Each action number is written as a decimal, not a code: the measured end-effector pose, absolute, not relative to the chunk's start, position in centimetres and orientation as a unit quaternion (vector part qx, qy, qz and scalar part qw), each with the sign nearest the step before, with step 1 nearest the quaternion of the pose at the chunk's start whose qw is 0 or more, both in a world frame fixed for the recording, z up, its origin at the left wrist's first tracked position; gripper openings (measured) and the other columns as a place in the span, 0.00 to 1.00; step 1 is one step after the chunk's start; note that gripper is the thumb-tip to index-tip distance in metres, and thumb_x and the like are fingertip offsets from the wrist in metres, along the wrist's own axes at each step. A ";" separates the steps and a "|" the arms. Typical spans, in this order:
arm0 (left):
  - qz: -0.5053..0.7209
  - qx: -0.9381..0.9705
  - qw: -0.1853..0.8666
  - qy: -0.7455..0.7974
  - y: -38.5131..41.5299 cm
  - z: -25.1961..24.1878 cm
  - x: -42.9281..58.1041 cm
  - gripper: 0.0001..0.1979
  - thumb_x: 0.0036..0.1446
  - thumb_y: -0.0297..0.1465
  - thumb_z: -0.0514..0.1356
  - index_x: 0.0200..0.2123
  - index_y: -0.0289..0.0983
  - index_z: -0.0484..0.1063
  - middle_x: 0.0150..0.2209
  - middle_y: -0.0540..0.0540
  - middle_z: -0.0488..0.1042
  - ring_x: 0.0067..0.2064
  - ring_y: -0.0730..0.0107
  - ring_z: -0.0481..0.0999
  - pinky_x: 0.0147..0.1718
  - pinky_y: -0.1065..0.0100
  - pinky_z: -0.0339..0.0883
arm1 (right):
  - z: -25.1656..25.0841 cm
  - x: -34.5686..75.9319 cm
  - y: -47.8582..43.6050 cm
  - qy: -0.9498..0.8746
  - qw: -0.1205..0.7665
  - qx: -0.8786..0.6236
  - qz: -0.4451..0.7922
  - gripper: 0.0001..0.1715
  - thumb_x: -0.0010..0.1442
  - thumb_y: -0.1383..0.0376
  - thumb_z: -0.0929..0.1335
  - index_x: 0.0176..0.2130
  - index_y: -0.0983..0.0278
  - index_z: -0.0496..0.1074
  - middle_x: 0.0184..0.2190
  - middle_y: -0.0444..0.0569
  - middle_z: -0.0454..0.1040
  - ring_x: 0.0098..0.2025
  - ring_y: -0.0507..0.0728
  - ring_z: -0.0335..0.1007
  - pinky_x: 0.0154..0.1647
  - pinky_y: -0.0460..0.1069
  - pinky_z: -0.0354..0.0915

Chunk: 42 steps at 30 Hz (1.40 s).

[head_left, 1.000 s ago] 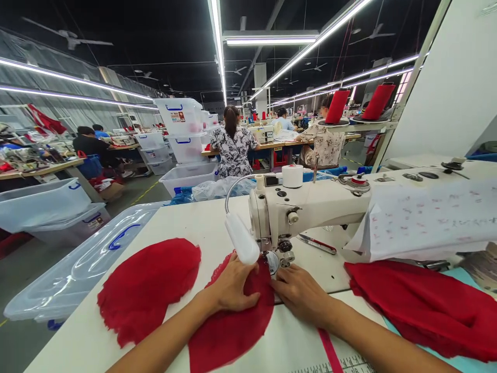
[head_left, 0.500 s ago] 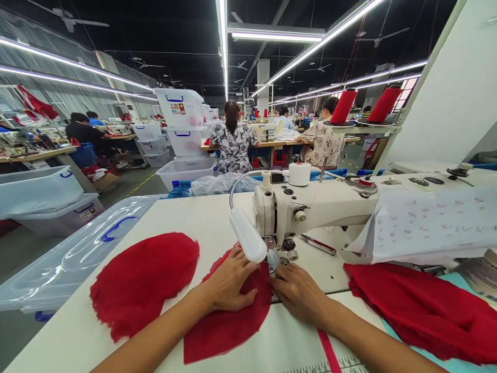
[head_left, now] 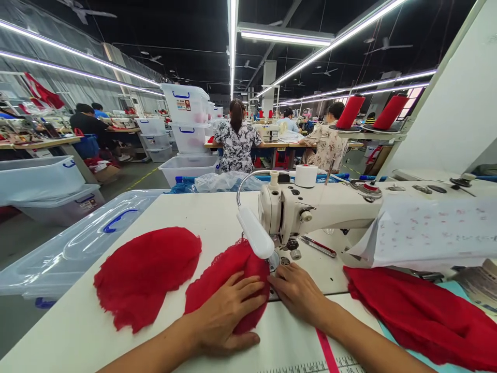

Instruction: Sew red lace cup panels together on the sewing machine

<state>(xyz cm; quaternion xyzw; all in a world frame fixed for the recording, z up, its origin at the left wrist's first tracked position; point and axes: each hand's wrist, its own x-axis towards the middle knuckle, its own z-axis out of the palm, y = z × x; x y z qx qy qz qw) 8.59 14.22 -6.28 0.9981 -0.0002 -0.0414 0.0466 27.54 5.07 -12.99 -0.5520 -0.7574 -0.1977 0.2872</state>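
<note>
A red fabric piece (head_left: 217, 277) with a lacy edge lies under the head of a white sewing machine (head_left: 322, 207). My left hand (head_left: 227, 316) rests flat on this piece with its fingers spread. At the right edge of the fabric, close to the presser foot, my right hand (head_left: 297, 290) is closed with thumb and fingertips together on the cloth's edge. The exact grip is partly hidden. A white lamp (head_left: 255, 233) on a bendy neck covers part of the needle area. To the left lies a second red fabric piece (head_left: 149, 269).
More red cloth (head_left: 423, 316) is heaped at the right. Thread snips (head_left: 318, 246) lie behind my right hand. A paper sheet (head_left: 438, 233) hangs from the machine arm. Red thread cones (head_left: 350, 111) stand above. A clear plastic bin (head_left: 77, 259) borders the table's left side. Co-workers sit ahead.
My left hand has slid back toward me and now lies flatter, and the fabric's near part has bunched up under it. My right hand stays by the presser foot. The view has shifted slightly.
</note>
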 end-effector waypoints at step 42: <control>0.266 0.955 -0.090 0.098 17.8 -6.6 -1.1 0.14 0.58 0.22 0.47 0.39 0.34 0.71 0.41 0.42 0.74 0.42 0.66 0.74 0.41 0.65 0.70 | -13.3 27.6 4.1 -0.734 0.368 -0.544 -0.173 0.15 0.64 0.70 0.56 0.39 0.66 0.69 0.33 0.53 0.69 0.34 0.57 0.64 0.34 0.52 0.63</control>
